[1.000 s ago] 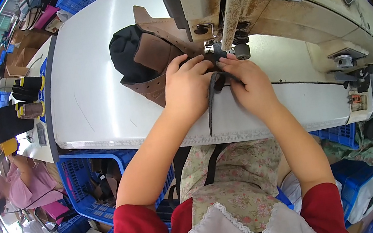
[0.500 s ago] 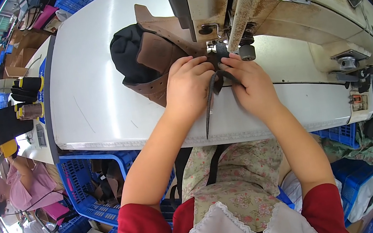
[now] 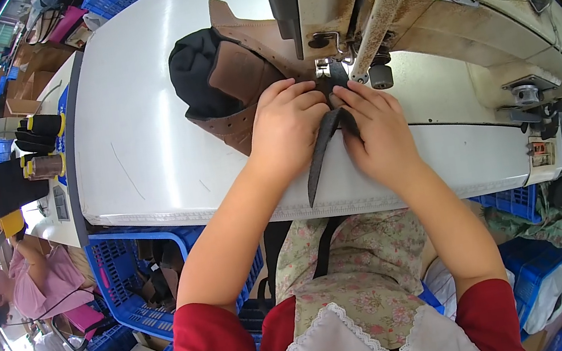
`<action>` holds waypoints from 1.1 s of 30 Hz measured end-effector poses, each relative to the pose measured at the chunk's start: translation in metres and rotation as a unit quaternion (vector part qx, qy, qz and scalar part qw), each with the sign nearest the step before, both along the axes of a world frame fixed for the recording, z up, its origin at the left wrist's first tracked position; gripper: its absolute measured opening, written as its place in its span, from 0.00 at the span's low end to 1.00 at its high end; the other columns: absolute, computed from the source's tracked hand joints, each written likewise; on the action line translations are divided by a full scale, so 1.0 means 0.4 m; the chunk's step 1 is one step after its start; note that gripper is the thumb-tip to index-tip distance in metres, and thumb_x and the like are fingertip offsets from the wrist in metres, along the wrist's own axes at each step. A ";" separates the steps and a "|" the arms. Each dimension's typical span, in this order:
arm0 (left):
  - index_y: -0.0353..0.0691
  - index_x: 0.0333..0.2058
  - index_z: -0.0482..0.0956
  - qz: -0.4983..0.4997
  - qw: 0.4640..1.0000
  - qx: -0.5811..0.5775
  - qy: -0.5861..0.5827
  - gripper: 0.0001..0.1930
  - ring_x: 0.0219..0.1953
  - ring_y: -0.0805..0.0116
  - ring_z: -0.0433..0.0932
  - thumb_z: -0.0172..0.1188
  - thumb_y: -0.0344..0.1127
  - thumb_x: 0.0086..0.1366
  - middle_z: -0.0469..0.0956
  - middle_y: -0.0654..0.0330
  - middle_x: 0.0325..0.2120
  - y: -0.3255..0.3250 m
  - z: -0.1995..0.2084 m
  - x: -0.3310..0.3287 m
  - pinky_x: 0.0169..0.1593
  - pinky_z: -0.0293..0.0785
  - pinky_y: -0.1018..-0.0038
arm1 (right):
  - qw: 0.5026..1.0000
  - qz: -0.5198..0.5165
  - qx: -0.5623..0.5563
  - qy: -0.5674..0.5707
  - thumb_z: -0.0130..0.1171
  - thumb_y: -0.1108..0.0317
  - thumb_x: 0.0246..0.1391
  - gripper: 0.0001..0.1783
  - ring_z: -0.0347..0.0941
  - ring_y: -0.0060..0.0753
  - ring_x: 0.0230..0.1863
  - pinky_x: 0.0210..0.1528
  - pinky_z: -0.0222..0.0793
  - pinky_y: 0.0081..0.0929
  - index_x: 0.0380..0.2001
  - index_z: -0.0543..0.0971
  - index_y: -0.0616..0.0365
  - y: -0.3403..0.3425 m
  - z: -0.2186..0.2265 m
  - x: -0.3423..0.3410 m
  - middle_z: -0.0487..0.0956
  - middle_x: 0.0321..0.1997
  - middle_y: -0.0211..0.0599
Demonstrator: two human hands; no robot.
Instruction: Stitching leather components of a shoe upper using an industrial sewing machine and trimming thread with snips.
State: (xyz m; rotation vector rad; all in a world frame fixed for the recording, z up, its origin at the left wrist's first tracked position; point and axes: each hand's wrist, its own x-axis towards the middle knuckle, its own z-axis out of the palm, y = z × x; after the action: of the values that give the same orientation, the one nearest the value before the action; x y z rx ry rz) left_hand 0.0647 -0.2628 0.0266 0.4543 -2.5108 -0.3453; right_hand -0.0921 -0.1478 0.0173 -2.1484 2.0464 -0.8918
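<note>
Sewing machine [image 3: 411, 22]: worn and cream-coloured, looming over the work at upper right.
Left hand [image 3: 289, 124]: in close, touching the brown leather piece [image 3: 244, 75], fingers curled, thumb hidden; grip partly closed, and whether it pinches I cannot tell.
Right hand [image 3: 382, 128]: just beside the left, fingers reaching forward, thumb against the dark strip [image 3: 324, 157]; grip half-curled, firm hold or mere touch, cannot tell.
Leather: on the white tabletop [image 3: 144, 146], mostly left of the machine's head, black fabric [image 3: 193, 72] bulging out.
Strip: bent over between both hands, pointed tail reaching toward the tabletop's near edge.
Blue crate [image 3: 144, 323]: lower left, dark pieces inside.
</note>
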 end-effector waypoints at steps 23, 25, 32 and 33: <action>0.37 0.30 0.80 -0.055 0.998 -0.006 0.018 0.14 0.44 0.56 0.79 0.60 0.23 0.39 0.82 0.57 0.37 -0.080 0.000 -0.012 0.52 0.70 0.64 | 0.999 -0.040 0.015 -0.003 0.60 0.75 0.44 0.26 0.65 0.46 0.58 0.57 0.61 0.43 0.51 0.79 0.61 -0.030 -0.003 0.010 0.73 0.54 0.38; 0.37 0.30 0.80 -0.058 0.998 -0.004 0.016 0.14 0.46 0.57 0.79 0.60 0.23 0.39 0.82 0.58 0.37 -0.084 0.002 -0.011 0.52 0.70 0.64 | 0.999 -0.049 -0.002 -0.016 0.60 0.75 0.44 0.25 0.68 0.46 0.55 0.56 0.62 0.42 0.50 0.79 0.60 -0.035 0.001 0.016 0.75 0.52 0.38; 0.39 0.27 0.83 -0.074 0.997 0.004 -0.008 0.09 0.45 0.58 0.76 0.61 0.28 0.44 0.81 0.60 0.36 -0.092 0.024 -0.011 0.50 0.72 0.65 | 0.984 -0.030 -0.062 -0.162 0.60 0.75 0.42 0.18 0.73 0.45 0.51 0.56 0.66 0.43 0.40 0.84 0.59 -0.015 -0.016 0.021 0.81 0.47 0.37; 0.38 0.27 0.83 -0.085 0.996 0.025 -0.005 0.11 0.43 0.56 0.76 0.63 0.24 0.39 0.82 0.58 0.37 -0.094 0.026 -0.010 0.47 0.74 0.64 | 0.987 -0.043 -0.064 -0.138 0.60 0.75 0.41 0.16 0.72 0.45 0.53 0.56 0.66 0.43 0.38 0.84 0.59 -0.012 -0.016 0.023 0.81 0.47 0.37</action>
State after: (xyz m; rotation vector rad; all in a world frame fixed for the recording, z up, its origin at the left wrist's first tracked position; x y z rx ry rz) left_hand 0.0608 -0.3004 0.0371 0.2624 -2.5619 -0.4738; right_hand -0.0828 -0.1527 0.0109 -1.8755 2.0040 -1.2823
